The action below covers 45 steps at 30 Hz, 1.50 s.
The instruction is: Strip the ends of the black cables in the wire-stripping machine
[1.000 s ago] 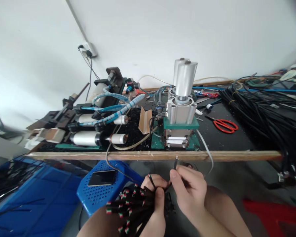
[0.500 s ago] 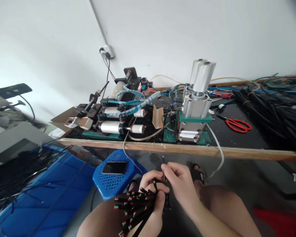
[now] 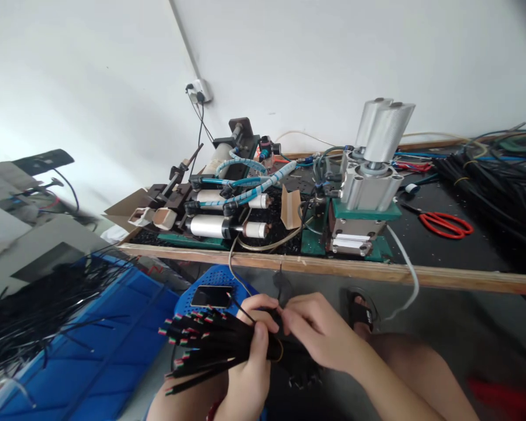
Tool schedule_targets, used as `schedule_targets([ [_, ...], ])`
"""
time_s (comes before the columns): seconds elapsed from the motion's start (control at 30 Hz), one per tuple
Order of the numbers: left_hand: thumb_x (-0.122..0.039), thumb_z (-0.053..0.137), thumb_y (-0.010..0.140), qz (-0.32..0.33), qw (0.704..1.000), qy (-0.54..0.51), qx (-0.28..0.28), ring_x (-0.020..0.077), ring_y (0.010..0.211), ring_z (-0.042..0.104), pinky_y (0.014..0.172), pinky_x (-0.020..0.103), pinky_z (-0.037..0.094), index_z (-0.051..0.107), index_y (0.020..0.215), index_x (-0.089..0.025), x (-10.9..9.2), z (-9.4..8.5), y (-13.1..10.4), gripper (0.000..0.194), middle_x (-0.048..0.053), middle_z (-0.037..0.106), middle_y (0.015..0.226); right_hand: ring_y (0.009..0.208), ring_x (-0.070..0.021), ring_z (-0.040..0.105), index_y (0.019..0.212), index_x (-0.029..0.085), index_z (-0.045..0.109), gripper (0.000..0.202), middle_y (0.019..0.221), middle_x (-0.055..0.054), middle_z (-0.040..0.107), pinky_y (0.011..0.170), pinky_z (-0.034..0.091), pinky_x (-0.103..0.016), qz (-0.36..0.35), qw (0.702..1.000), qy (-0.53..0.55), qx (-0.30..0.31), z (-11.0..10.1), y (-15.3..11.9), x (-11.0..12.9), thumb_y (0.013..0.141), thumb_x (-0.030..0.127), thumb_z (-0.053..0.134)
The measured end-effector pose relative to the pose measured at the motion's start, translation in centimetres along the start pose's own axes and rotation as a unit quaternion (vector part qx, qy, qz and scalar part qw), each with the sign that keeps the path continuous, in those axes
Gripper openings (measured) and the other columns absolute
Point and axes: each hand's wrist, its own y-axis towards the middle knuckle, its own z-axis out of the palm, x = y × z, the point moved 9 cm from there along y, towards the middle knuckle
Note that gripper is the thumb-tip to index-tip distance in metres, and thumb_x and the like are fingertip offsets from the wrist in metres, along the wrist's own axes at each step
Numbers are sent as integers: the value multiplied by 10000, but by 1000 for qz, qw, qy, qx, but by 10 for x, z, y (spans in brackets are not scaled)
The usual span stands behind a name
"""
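Note:
My left hand (image 3: 256, 342) is closed around a bundle of black cables (image 3: 214, 342) over my lap. Their cut ends fan out to the left and show red, green and white wire tips. A rubber band (image 3: 280, 351) circles the bundle just right of my left thumb. One single cable (image 3: 241, 308) stands out above the others. My right hand (image 3: 315, 327) is closed beside my left fingers, its thumb and index finger pinching what looks like a thin cable, mostly hidden by the fingers. Dark connector-like ends (image 3: 304, 380) hang below my right hand, blurred.
On the bench (image 3: 324, 266) stand pneumatic cylinders (image 3: 208, 225) and a press (image 3: 368, 187). Red-handled scissors (image 3: 447, 225) and black cables (image 3: 486, 193) lie to the right. A phone (image 3: 211, 296) rests on a blue stool (image 3: 186, 304). Left is a blue bin (image 3: 114, 345) with cables.
The cable bundle has swung left and up, its tips fanning farther out. Both hands are still together; a single cable now sticks up above my left hand. The view has turned slightly left.

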Motion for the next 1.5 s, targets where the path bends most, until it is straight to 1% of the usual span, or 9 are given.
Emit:
schedule_targets([
  [0.07, -461, 563, 1117, -14, 1000, -13, -12, 263, 1047, 695, 961, 410, 610, 678, 829, -224, 1, -2, 2, 391, 81, 684, 1108, 622, -156, 591, 710, 206, 654, 268, 689, 23, 663, 604, 293, -291, -14, 995, -74, 63, 11, -3, 4, 907, 340, 777],
  [0.17, -493, 572, 1109, -20, 999, -4, -24, 278, 1085, 696, 904, 389, 614, 670, 797, -230, 2, -5, 6, 420, 82, 702, 1090, 717, -218, 698, 877, 213, 706, 315, 837, -3, 777, 630, 327, -307, -20, 984, -152, 89, 21, -8, 3, 732, 375, 934],
  [0.33, -522, 569, 1099, 4, 997, 70, -18, 316, 1141, 694, 1036, 473, 583, 663, 789, -238, 1, -6, 7, 431, 104, 737, 1102, 809, -265, 770, 1156, 181, 744, 242, 1023, -69, 834, 650, 331, -360, -32, 957, -258, 128, 42, -16, -2, 928, 262, 727],
  [0.6, -363, 525, 1128, 105, 969, 144, 173, 318, 1407, 514, 1239, 509, 401, 636, 926, -270, -17, 18, 8, 248, 85, 713, 1266, 794, -236, 696, 997, 210, 672, 194, 937, -50, 796, 705, 439, -338, -79, 966, -196, 151, 45, -14, 10, 813, 190, 612],
  [0.93, -287, 470, 1159, 50, 995, -30, 80, 208, 1114, 610, 1150, 334, 443, 658, 968, -273, -8, 19, 16, 268, 7, 629, 1010, 846, -289, 708, 1103, 155, 701, 293, 966, -111, 788, 778, 506, -377, -32, 966, -205, 157, 51, -15, 2, 844, 242, 594],
  [1.13, -358, 538, 1138, 19, 991, -4, 133, 204, 1049, 593, 1030, 302, 471, 634, 966, -278, -9, 25, 17, 213, -2, 626, 1026, 784, -236, 673, 1003, 199, 691, 145, 916, -64, 765, 667, 415, -321, -37, 981, -154, 111, 49, -12, 6, 886, 241, 617],
  [1.23, -423, 585, 1113, 11, 986, 11, 165, 203, 1016, 594, 966, 292, 480, 633, 993, -283, -14, 31, 17, 191, 0, 642, 1065, 722, -212, 647, 1098, 211, 715, 256, 876, -36, 756, 636, 366, -314, -51, 987, -125, 89, 47, -12, 9, 870, 190, 602],
  [1.37, -436, 584, 1116, 16, 990, 29, 136, 194, 949, 624, 924, 286, 502, 641, 936, -269, -21, 32, 20, 252, 2, 662, 1002, 689, -224, 661, 1204, 172, 726, 350, 844, -53, 766, 610, 364, -315, -21, 993, -90, 75, 45, -10, 7, 882, 179, 588],
  [1.5, -443, 547, 1137, -8, 995, 35, 97, 185, 846, 634, 824, 278, 513, 660, 868, -249, -16, 33, 23, 350, 6, 662, 891, 823, -260, 779, 1213, 178, 749, 346, 1018, -93, 839, 667, 461, -301, 31, 991, -89, 93, 44, -11, 6, 892, 173, 621],
])
